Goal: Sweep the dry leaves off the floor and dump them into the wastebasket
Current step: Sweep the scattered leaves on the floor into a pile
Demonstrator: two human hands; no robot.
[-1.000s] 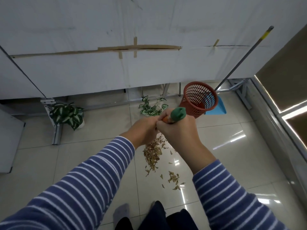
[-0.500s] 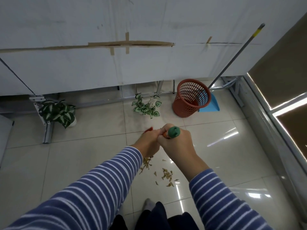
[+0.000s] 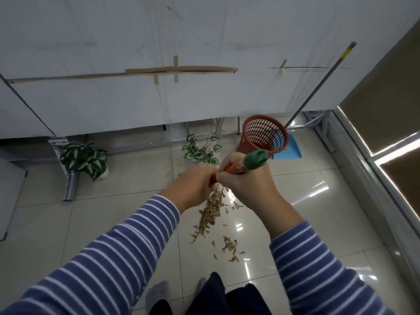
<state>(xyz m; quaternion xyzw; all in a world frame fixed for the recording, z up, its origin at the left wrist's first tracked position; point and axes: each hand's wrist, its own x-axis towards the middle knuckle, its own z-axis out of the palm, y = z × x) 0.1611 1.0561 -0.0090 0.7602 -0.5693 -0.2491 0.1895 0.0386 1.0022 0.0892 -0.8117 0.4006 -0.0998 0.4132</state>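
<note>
Leaves have been pushed farther, toward the basket.
Left hand and right hand both clamp the broom; leaves lie on the floor just below them.

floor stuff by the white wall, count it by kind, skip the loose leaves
Potted green-and-white leafy plants: 2
Red mesh plastic wastebasket: 1
Blue plastic dustpan with long grey handle: 1
Total: 4
</note>
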